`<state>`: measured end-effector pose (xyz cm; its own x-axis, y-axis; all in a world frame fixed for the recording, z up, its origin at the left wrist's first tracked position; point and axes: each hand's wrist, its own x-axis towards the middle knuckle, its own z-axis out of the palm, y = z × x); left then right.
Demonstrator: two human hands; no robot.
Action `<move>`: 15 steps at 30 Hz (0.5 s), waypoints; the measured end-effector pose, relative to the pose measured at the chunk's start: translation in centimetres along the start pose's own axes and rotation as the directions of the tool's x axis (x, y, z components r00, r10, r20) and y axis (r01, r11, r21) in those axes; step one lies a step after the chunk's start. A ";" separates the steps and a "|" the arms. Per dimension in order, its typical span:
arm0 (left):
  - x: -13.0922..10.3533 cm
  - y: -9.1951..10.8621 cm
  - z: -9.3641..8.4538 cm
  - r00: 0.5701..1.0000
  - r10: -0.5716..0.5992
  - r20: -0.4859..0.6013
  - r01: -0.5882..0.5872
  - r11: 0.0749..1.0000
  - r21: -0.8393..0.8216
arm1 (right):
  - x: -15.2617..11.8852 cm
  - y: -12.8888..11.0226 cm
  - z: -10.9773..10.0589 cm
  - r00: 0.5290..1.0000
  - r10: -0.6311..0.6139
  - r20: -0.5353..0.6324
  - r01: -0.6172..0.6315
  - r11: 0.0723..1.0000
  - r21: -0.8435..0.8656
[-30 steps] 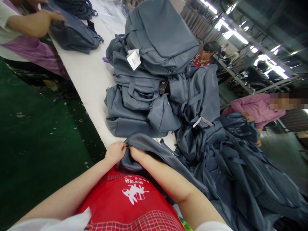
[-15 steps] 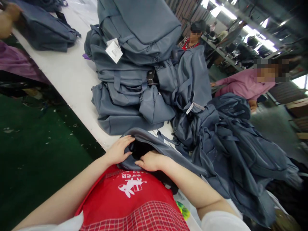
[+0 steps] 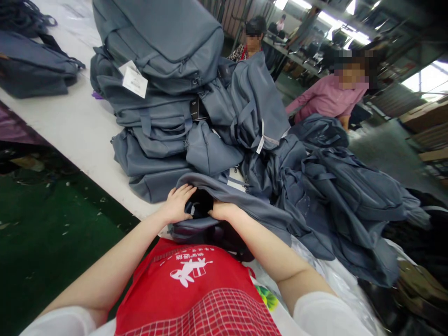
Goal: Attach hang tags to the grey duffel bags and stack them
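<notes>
A blue-grey bag [image 3: 245, 198] lies before me at the table's near edge, its dark opening facing my hands. At the left end of that opening, my left hand [image 3: 178, 204] is closed on the bag's rim, with the fingers along the upper edge and the thumb at the dark gap. My right hand [image 3: 226, 210] reaches into the opening from the right. Its thumb shows at the mouth, while the other fingers are hidden inside. A small pale patch shows within the dark interior, too unclear to name.
A tall stack of blue-grey bags [image 3: 157, 107] stands just beyond, bearing a white tag [image 3: 133, 80]. More bags [image 3: 350, 186] are heaped to the right. Another bag [image 3: 38, 65] lies far left on the white table [image 3: 87, 135]. Two people stand across the table.
My view has turned, so the stack and the people appear further left. My right hand has gone deeper into the bag. My left hand stays at the rim.
</notes>
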<state>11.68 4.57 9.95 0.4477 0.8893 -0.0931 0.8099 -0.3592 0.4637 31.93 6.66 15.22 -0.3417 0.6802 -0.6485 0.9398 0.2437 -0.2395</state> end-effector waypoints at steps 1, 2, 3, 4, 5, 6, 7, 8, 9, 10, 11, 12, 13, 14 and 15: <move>-0.1 0.2 0.2 1.000 -0.008 -0.002 0.008 1.000 0.012 | 0.1 0.1 0.4 0.998 -0.017 0.053 0.017 1.000 0.010; -0.2 0.3 0.4 1.000 -0.014 -0.007 0.014 1.000 0.020 | 0.0 0.2 0.7 0.993 -0.039 0.110 0.037 0.999 0.019; -0.3 0.3 0.5 1.000 -0.016 -0.013 0.016 1.000 0.025 | -0.3 0.2 1.1 0.986 -0.057 0.159 0.053 0.998 0.029; -0.4 0.4 0.6 1.000 -0.014 -0.020 0.014 1.000 0.028 | -0.7 0.2 1.5 0.979 -0.068 0.190 0.062 0.997 0.038; -0.5 0.4 0.6 1.000 -0.007 -0.026 0.008 1.000 0.028 | -1.2 0.2 1.7 0.981 -0.066 0.182 0.060 0.997 0.041; -0.6 0.5 0.5 1.000 0.002 -0.029 -0.002 1.000 0.025 | -1.7 0.2 1.9 0.991 -0.052 0.123 0.048 0.998 0.035; -0.6 0.5 0.4 0.999 0.014 -0.032 -0.013 1.000 0.020 | -2.0 0.3 2.0 0.999 -0.033 0.017 0.032 0.999 0.019; -0.6 0.6 0.2 0.999 0.024 -0.033 -0.023 1.000 0.013 | -2.2 0.4 1.9 0.993 -0.014 -0.118 0.014 1.000 -0.002; -0.7 0.6 0.0 0.999 0.032 -0.035 -0.032 0.999 0.010 | -2.3 0.5 1.8 0.970 -0.003 -0.242 -0.003 1.000 -0.021; -0.7 0.7 -0.2 0.999 0.038 -0.036 -0.038 0.999 0.010 | -2.2 0.7 1.5 0.951 0.000 -0.310 -0.011 0.999 -0.033; -0.7 0.8 -0.4 0.998 0.043 -0.036 -0.042 0.999 0.014 | -2.0 0.8 1.2 0.957 -0.007 -0.289 -0.003 0.999 -0.033; -0.7 0.8 -0.6 0.998 0.045 -0.034 -0.045 0.999 0.020 | -1.8 0.9 0.8 0.984 -0.028 -0.176 0.025 0.999 -0.021; -0.8 0.9 -0.7 0.998 0.047 -0.029 -0.046 0.999 0.026 | -1.7 1.0 0.5 0.998 -0.067 -0.017 0.067 0.998 0.003; -0.8 0.9 -0.7 0.999 0.050 -0.022 -0.049 0.998 0.028 | -1.7 1.1 0.2 0.982 -0.121 0.144 0.118 0.992 0.034; -0.9 1.0 -0.7 0.998 0.052 -0.017 -0.052 0.998 0.027 | -1.8 1.2 0.0 0.946 -0.181 0.269 0.170 0.983 0.063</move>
<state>11.82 3.58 11.13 0.4829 0.8740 -0.0535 0.7954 -0.4123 0.4442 33.64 5.77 16.09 -0.4948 0.4131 -0.7646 0.8657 0.3117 -0.3918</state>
